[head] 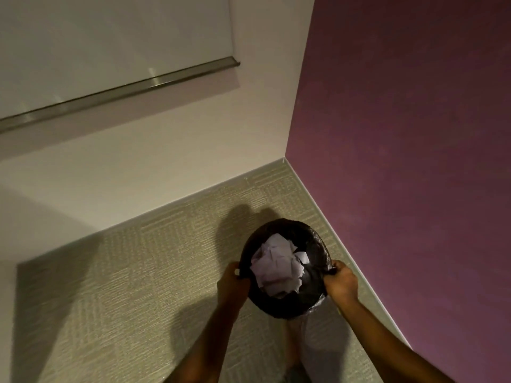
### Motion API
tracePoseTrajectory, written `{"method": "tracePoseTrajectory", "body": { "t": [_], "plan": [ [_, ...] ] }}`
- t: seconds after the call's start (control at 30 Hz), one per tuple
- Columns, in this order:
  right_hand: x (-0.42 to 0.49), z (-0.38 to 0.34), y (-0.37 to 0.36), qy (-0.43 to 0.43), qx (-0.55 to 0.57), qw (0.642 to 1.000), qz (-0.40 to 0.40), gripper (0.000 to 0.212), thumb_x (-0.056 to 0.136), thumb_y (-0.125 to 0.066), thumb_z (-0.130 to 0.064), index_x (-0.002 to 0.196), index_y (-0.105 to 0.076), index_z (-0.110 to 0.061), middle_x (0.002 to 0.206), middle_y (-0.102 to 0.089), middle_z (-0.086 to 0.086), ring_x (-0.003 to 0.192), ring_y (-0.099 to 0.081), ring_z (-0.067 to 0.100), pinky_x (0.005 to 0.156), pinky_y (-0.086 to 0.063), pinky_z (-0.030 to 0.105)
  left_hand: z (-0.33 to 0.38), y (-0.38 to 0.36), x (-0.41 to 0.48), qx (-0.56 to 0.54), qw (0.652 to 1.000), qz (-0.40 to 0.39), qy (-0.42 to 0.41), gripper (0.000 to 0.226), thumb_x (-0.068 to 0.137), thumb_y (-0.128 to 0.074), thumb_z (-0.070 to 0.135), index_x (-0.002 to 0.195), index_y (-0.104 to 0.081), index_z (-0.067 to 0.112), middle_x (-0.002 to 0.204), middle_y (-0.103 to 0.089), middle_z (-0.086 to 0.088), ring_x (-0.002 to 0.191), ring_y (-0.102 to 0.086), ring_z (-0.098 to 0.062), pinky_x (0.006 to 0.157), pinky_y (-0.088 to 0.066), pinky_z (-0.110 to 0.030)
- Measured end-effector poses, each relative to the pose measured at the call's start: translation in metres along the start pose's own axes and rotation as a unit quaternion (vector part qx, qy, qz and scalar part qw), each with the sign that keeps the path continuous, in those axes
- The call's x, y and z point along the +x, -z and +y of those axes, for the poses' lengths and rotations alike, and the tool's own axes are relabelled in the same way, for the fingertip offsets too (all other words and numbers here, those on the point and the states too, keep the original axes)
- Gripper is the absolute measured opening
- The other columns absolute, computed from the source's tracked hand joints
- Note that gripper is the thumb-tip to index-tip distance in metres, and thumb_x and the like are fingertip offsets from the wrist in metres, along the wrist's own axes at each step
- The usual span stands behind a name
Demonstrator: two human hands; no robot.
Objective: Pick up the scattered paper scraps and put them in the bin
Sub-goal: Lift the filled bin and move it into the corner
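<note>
A round bin lined with a black plastic bag stands on the carpet near the room's corner. Crumpled white paper scraps fill its inside. My left hand grips the bag's rim on the bin's left side. On the right side, my right hand pinches the rim of the bag. Both forearms reach in from the bottom of the view.
Beige patterned carpet covers the floor. A purple wall stands close on the right, a white wall behind the bin. A whiteboard with a metal tray hangs up on the white wall.
</note>
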State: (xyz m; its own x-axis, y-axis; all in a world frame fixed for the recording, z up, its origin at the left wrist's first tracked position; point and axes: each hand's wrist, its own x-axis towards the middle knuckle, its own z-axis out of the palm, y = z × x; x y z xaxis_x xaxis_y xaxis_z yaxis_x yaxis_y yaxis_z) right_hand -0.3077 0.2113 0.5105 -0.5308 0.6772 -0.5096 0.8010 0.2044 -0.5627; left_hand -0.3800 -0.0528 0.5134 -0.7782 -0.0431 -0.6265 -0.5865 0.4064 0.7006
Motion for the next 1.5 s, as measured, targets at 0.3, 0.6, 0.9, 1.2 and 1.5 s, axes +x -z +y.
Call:
{"method": "tracePoseTrajectory", "body": {
  "t": [0.3,0.6,0.9,1.2,1.5],
  "plan": [
    [0.095,-0.083,0.023,0.035,0.108,0.992,-0.048,0.032,0.092,-0.077,-0.009,0.120,-0.067,-0.020,0.100,-0.073,0.005,0.080,-0.068,0.019,0.064,-0.054,0.032,0.082,-0.035,0.114,0.043,0.999,-0.016,-0.007,0.036,0.086,-0.076,0.020,0.118,-0.065,0.032,0.095,-0.080,-0.005,0.078,-0.080,-0.024,0.070,-0.069,-0.047],
    [0.178,-0.130,0.047,0.047,0.145,0.968,-0.198,0.064,0.093,-0.068,0.011,0.136,-0.050,-0.032,0.127,-0.068,0.009,0.106,-0.072,0.030,0.066,-0.064,0.035,0.141,-0.061,0.163,-0.020,0.999,-0.011,-0.035,0.018,0.090,-0.076,0.013,0.100,-0.067,0.023,0.085,-0.077,-0.007,0.075,-0.072,-0.028,0.063,-0.060,-0.045],
    [0.239,-0.164,0.028,-0.032,0.178,0.962,-0.203,0.060,0.095,-0.057,0.014,0.137,-0.053,-0.029,0.126,-0.062,0.013,0.113,-0.066,0.041,0.089,-0.064,0.058,0.173,-0.075,0.244,-0.027,0.999,-0.043,-0.021,0.024,0.081,-0.073,0.010,0.101,-0.071,0.023,0.089,-0.076,-0.013,0.078,-0.070,-0.031,0.064,-0.056,-0.043],
    [0.325,-0.189,-0.024,-0.102,0.220,0.959,-0.148,0.065,0.097,-0.064,0.006,0.153,-0.051,-0.024,0.143,-0.058,0.015,0.118,-0.065,0.044,0.092,-0.062,0.063,0.231,-0.093,0.302,-0.110,0.991,-0.071,-0.022,0.032,0.099,-0.064,-0.007,0.108,-0.072,0.022,0.093,-0.079,-0.002,0.089,-0.077,-0.024,0.079,-0.065,-0.042],
    [0.395,-0.193,-0.105,-0.136,0.279,0.949,-0.063,0.054,0.091,-0.069,-0.001,0.126,-0.056,-0.041,0.134,-0.058,0.007,0.116,-0.066,0.039,0.093,-0.061,0.065,0.197,-0.131,0.393,-0.107,0.993,-0.043,0.030,0.049,0.099,-0.069,-0.002,0.144,-0.061,0.014,0.114,-0.076,-0.016,0.100,-0.078,-0.030,0.081,-0.066,-0.040]
  ]
}}
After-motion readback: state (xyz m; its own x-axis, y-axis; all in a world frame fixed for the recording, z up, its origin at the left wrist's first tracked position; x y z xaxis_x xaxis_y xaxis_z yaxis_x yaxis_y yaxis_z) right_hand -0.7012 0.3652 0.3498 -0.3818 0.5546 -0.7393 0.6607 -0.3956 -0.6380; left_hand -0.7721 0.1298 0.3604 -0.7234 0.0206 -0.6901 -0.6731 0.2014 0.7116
